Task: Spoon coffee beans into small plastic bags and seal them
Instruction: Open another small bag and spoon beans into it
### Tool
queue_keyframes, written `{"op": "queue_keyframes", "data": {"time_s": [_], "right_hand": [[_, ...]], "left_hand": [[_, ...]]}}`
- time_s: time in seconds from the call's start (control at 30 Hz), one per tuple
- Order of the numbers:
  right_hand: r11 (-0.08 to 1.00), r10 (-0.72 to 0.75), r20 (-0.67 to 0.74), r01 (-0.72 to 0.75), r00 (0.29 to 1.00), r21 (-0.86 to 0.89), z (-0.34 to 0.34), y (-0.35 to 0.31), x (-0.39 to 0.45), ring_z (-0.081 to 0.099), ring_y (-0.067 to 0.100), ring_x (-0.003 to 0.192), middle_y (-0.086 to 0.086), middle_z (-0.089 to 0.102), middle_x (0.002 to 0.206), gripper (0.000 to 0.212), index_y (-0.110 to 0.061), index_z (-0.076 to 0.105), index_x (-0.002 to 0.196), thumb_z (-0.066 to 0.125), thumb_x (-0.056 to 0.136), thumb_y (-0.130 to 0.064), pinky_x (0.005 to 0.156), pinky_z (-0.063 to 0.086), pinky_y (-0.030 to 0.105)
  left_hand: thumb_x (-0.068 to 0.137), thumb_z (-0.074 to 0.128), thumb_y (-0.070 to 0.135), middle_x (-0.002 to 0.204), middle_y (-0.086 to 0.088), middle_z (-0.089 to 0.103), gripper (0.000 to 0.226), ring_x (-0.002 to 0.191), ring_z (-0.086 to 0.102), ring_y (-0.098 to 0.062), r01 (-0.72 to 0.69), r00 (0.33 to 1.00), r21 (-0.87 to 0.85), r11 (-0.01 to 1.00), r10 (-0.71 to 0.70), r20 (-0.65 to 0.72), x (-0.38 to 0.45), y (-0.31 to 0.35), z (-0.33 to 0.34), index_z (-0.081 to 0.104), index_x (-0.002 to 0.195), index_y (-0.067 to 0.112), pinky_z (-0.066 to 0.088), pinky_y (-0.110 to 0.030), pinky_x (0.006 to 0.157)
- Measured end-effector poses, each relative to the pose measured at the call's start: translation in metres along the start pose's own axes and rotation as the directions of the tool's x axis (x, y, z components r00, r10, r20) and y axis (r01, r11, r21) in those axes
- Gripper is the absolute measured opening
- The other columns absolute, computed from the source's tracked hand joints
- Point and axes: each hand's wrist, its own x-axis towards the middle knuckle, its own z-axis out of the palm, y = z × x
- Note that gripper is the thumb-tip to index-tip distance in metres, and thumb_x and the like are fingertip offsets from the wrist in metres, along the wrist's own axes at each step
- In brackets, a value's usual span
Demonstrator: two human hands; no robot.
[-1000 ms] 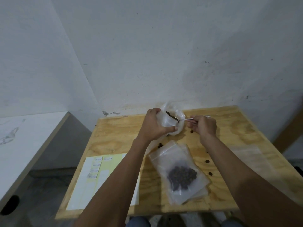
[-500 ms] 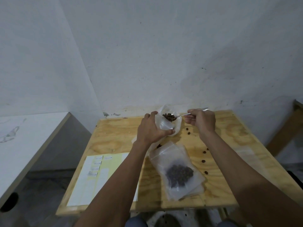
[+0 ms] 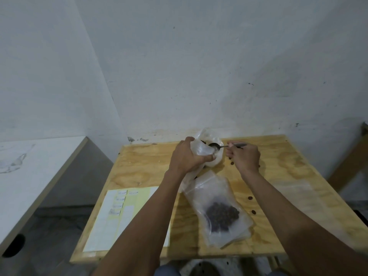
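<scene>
Filled bag of beans lies flat on desk, nearest. Beyond it, left hand fingers grip open bag, mouth facing right. Right hand pinches spoon, handle running left-right, bowl at bag mouth. Stray beans lie to the right.

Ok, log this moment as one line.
left hand: grips open bag | right hand: holds spoon, bowl at bag mouth | filled bag: flat on table
</scene>
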Motion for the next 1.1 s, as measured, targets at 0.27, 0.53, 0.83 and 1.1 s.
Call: {"op": "queue_keyframes", "data": {"time_s": [0.27, 0.53, 0.83, 1.1], "right_hand": [[0.985, 0.142, 0.156, -0.156, 0.977, 0.077, 0.008, 0.007, -0.004, 0.077, 0.024, 0.072, 0.008, 0.078, 0.078, 0.004, -0.007, 0.075, 0.09, 0.071, 0.092, -0.008, 0.077, 0.064, 0.04], [0.911, 0.333, 0.139, -0.356, 0.933, 0.206, 0.011, -0.002, 0.005, 0.076, 0.024, 0.065, 0.012, 0.076, 0.071, 0.011, 0.003, 0.071, 0.096, 0.062, 0.091, 0.0, 0.064, 0.062, 0.031], [0.877, 0.353, 0.049, -0.349, 0.934, 0.331, 0.001, -0.007, 0.009, 0.073, 0.023, 0.058, 0.016, 0.074, 0.068, 0.012, 0.01, 0.072, 0.092, 0.063, 0.088, 0.003, 0.058, 0.061, 0.028], [0.883, 0.292, -0.034, -0.255, 0.956, 0.393, -0.016, -0.031, 0.017, 0.073, 0.026, 0.062, 0.021, 0.074, 0.079, 0.014, 0.011, 0.071, 0.098, 0.064, 0.088, 0.003, 0.058, 0.061, 0.027]], "left_hand": [[0.066, 0.088, 0.055, 0.127, -0.003, 0.064, 0.084, 0.107, 0.062, -0.019, 0.112, 0.992, -0.261, 0.959, -0.122, -0.025, 0.02, 0.018, 0.008, 0.056, 0.135, 0.018, 0.05, -0.03, 0.078], [0.067, 0.086, 0.057, 0.131, -0.005, 0.062, 0.087, 0.11, 0.062, -0.023, 0.12, 0.992, -0.271, 0.955, -0.129, -0.015, 0.031, 0.021, 0.016, 0.053, 0.138, 0.02, 0.05, -0.029, 0.076], [0.062, 0.088, 0.062, 0.138, -0.006, 0.056, 0.104, 0.122, 0.057, -0.024, -0.002, 1.0, -0.08, 0.997, 0.004, 0.028, 0.023, 0.01, 0.004, 0.045, 0.146, 0.017, 0.051, -0.035, 0.092], [0.061, 0.085, 0.065, 0.136, -0.009, 0.054, 0.11, 0.125, 0.052, -0.025, -0.09, 0.995, 0.076, 0.993, 0.087, 0.041, 0.005, 0.007, -0.006, 0.042, 0.148, 0.014, 0.045, -0.034, 0.094]]}}
